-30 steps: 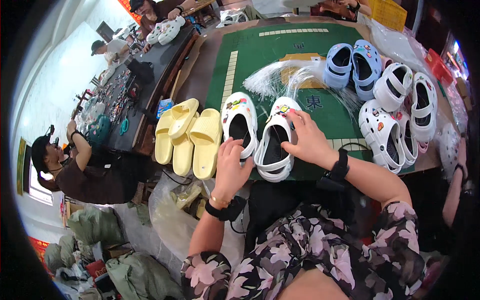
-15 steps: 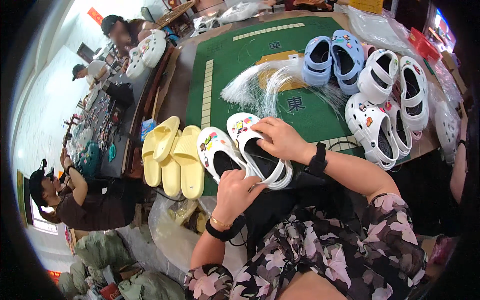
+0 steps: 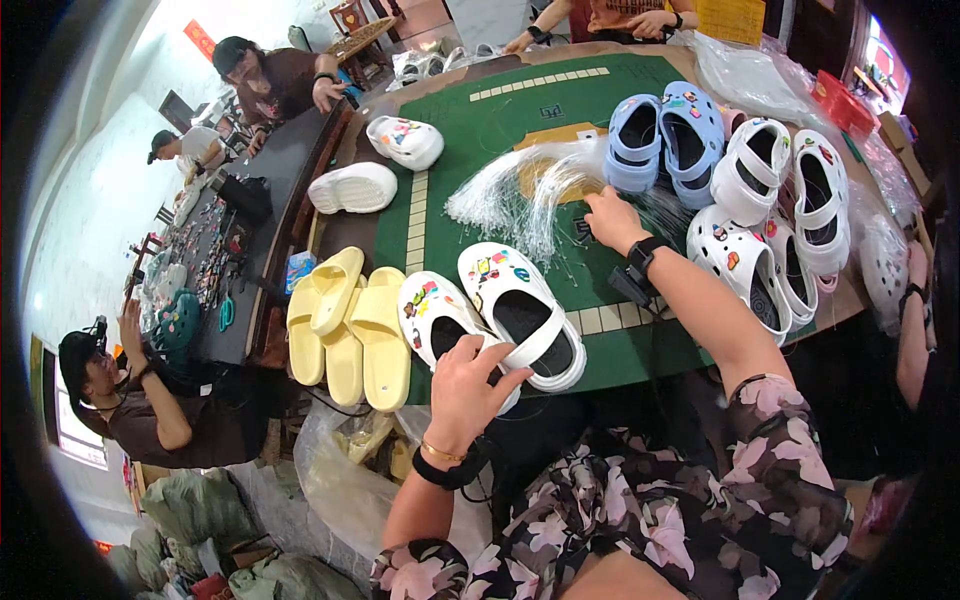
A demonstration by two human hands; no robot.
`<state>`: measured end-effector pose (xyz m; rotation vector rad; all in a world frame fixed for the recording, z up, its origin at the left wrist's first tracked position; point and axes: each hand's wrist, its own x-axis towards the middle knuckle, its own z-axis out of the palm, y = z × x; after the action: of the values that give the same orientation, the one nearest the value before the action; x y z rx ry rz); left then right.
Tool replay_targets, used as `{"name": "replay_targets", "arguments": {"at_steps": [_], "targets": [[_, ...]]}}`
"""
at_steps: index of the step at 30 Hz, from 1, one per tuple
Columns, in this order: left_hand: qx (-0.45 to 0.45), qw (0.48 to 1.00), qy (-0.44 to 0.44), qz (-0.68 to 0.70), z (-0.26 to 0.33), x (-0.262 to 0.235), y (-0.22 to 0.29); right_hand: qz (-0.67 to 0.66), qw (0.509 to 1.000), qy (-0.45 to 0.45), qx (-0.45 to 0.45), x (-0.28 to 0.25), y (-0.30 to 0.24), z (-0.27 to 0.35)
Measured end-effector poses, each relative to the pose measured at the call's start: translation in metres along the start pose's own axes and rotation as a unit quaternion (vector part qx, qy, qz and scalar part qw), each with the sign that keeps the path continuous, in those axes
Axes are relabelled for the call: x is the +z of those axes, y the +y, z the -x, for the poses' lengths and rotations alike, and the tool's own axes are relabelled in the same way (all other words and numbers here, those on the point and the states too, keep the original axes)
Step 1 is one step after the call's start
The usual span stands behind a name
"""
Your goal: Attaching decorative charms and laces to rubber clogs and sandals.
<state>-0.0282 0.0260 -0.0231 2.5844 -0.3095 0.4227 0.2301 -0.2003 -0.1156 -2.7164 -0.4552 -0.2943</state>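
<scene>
A pair of white clogs with colourful charms stands on the green mat [image 3: 500, 90] in front of me. My left hand [image 3: 468, 390] is closed around the heel part of the left clog [image 3: 430, 312], its thumb reaching toward the right clog [image 3: 510, 290]. Farther up, my right hand [image 3: 615, 222] is at the edge of a bundle of thin clear plastic strands [image 3: 530, 190]. Its fingertips are pinched together; what they hold is too small to make out. Yellow slides [image 3: 370, 335] lie just left of the clogs.
Blue clogs [image 3: 690, 140] and several white clogs [image 3: 745, 250] crowd the right side. Two more white clogs [image 3: 405, 145] rest at the left edge. Co-workers are at the dark table [image 3: 290, 160], and a person's hands [image 3: 655, 22] show at the far edge.
My right hand has left the right clog and moved up to the strands. The two white clogs a co-worker held at the left now lie on my table. A person has appeared beyond the far edge.
</scene>
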Motion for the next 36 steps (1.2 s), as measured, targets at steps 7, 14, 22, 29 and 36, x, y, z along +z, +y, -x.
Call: {"name": "replay_targets", "arguments": {"at_steps": [7,14,22,29,36], "targets": [[-0.014,0.997,0.078,0.006,0.003,0.007,-0.003,0.029,0.999,-0.018,0.006,0.012,0.006,-0.001],[-0.013,0.994,0.102,-0.023,0.005,0.007,-0.003,-0.01,0.95,-0.279,-0.141,-0.04,-0.029,0.078],[0.138,0.982,0.123,-0.035,0.014,0.01,0.035,-0.16,0.869,-0.414,-0.218,-0.124,-0.051,0.136],[0.156,0.984,0.006,0.083,0.019,0.026,0.05,-0.301,0.859,-0.325,-0.255,-0.161,-0.08,0.154],[0.122,0.984,0.121,0.036,0.033,-0.016,0.027,-0.34,0.858,-0.273,-0.27,-0.14,-0.095,0.17]]}}
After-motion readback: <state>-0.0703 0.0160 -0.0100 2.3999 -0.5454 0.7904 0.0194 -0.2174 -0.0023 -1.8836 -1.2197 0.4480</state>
